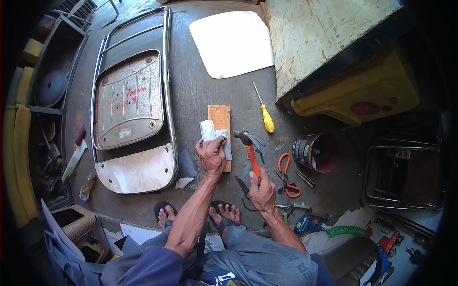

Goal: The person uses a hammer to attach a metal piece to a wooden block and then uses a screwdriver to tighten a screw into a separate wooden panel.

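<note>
My left hand [212, 155] is closed over a reddish wooden board [219, 112] on the floor. Its thumb and fingertips pinch a small dark thing, too small to make out. Beneath the fingers, pieces of grey sheet metal [207, 128] lie across the board. My right hand [263, 193] grips a hammer [252, 159] by its orange handle. The dark hammer head is raised just right of the board, apart from the left hand. Right of the hammer lie orange-handled scissors [292, 191], and a yellow-handled screwdriver [267, 120] rests farther away.
A folded metal-framed chair [129, 102] lies at left. A pale seat panel [233, 43] is at the far side, beside a worn tabletop [315, 43]. An open can [302, 151] stands at right. Near my feet are a blue air tool [304, 224] and a green coiled hose [347, 230].
</note>
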{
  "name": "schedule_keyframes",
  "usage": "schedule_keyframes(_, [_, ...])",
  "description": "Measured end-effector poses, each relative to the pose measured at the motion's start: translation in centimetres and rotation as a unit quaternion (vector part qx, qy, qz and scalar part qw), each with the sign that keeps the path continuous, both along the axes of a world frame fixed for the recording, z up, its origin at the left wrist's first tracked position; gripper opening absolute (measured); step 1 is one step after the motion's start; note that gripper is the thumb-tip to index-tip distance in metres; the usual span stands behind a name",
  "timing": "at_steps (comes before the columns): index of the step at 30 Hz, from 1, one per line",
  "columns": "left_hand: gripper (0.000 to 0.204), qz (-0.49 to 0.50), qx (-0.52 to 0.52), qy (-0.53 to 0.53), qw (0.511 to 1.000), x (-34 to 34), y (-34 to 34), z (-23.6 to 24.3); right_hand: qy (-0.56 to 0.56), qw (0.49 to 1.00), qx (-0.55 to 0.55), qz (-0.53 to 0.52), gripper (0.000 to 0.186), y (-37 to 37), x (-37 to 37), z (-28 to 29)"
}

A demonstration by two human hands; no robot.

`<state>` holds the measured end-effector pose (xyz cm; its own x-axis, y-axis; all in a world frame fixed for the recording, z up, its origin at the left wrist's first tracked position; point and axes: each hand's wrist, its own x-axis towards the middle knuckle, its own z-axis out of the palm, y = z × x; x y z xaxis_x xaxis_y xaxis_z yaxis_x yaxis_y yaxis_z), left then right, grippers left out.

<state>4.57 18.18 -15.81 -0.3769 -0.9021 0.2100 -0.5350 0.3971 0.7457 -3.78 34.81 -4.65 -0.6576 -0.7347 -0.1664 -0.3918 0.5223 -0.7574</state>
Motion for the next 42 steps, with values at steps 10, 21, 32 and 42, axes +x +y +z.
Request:
schedule_keyframes(10, [0.014,0.010,-0.026,0.016,1.000,0.0,0.2,-0.2,-0.004,1.000,-0.004,0.005,0.031,0.4,0.7,-0.6])
schedule_keyframes(21, [0.015,-0.020,-0.077,-0.021,0.997,0.0,-0.2,0.0,0.019,0.999,0.015,0.029,0.032,0.0,0.9,-1.1])
schedule_keyframes(32, [0.023,-0.049,-0.092,-0.003,0.995,0.4,-0.4,-0.5,0.133,0.988,0.033,0.075,0.026,-0.4,-0.1,-0.4])
schedule_keyframes(42, [0.017,-0.059,-0.059,0.004,0.996,1.1,-0.3,-0.9,0.128,0.989,-0.035,0.072,0.026,-0.5,0.4,0.2])
